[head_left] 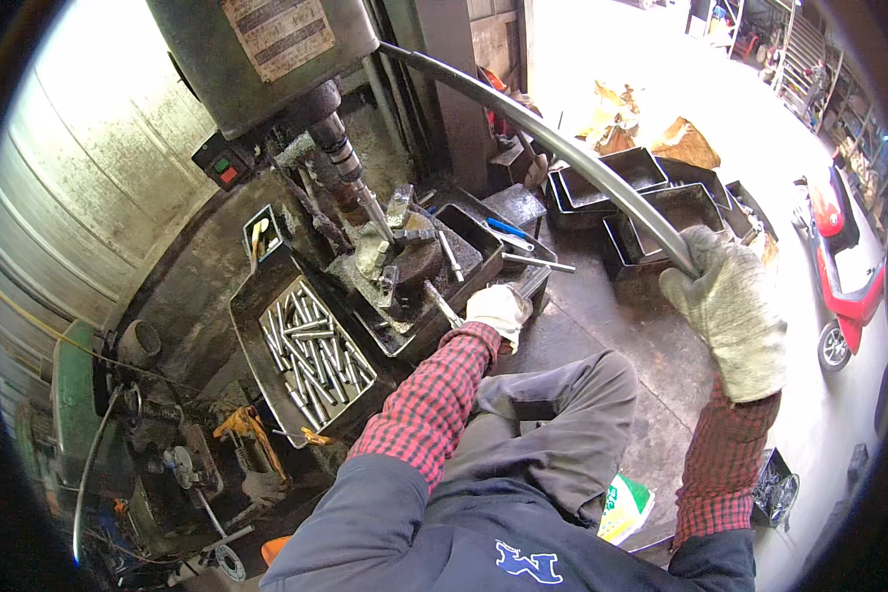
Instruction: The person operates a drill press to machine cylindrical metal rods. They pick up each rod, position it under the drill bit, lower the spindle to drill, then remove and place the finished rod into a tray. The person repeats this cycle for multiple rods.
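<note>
My right hand [730, 311], in a thick grey work glove, is wrapped round the end of a long metal lever [562, 143]. The lever runs to the head of a drill press [266, 89]. Below its chuck [337, 153], the tool [373, 212] reaches down to a metal clamping fixture [380, 259] on the machine table. In a white glove, my left hand [500, 311] is closed at the table's near right edge. A pale rod [442, 304] and a grey metal piece [533, 282] show beside it; what the fingers hold is hidden.
A tray [250, 360] of short metal rods stands left of the fixture. Nearby lie a loose rod [538, 262] and a blue-handled tool [509, 233]. Dark metal bins [651, 212] stand at the far right. A switch box [223, 163] hangs beside the press; a red scooter [849, 281] is farther right.
</note>
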`<state>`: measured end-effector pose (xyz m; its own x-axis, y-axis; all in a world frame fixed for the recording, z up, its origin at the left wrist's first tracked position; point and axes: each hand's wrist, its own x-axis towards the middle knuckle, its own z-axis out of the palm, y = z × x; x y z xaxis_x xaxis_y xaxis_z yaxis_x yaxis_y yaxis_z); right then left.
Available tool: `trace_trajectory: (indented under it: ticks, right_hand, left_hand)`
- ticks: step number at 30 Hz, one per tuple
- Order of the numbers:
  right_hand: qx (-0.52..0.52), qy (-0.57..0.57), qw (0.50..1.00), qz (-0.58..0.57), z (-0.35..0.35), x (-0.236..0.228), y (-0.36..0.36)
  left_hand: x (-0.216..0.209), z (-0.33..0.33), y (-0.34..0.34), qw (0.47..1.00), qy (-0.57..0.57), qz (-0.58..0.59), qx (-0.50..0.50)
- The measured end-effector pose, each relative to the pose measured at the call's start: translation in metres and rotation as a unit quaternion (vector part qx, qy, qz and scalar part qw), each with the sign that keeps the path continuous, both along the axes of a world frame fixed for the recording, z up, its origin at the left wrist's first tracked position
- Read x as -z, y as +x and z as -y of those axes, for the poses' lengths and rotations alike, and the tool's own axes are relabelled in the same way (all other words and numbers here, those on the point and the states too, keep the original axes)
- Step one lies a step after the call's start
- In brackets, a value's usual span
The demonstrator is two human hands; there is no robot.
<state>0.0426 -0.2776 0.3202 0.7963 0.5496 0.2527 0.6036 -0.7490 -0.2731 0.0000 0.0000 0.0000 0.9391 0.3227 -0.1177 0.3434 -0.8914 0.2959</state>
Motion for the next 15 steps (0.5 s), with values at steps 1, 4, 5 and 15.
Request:
trace_trajectory:
  ticks: [1,4,5,15]
  right_hand:
    - [-0.006,-0.017,1.000,0.021,0.001,-0.004,0.000]
    - [0.019,-0.024,0.999,0.016,-0.001,-0.011,-0.005]
    - [0.026,-0.011,1.000,0.003,-0.004,-0.009,-0.008]
    - [0.001,0.066,0.998,-0.011,-0.005,0.018,-0.002]
  left_hand:
    - [-0.005,0.001,-0.003,0.999,0.035,-0.014,0.032]
    - [-0.015,0.007,-0.011,0.996,0.057,-0.026,0.057]
    - [-0.019,0.005,-0.013,0.996,0.061,-0.034,0.058]
    - [-0.001,0.000,-0.001,0.998,0.045,-0.043,0.032]
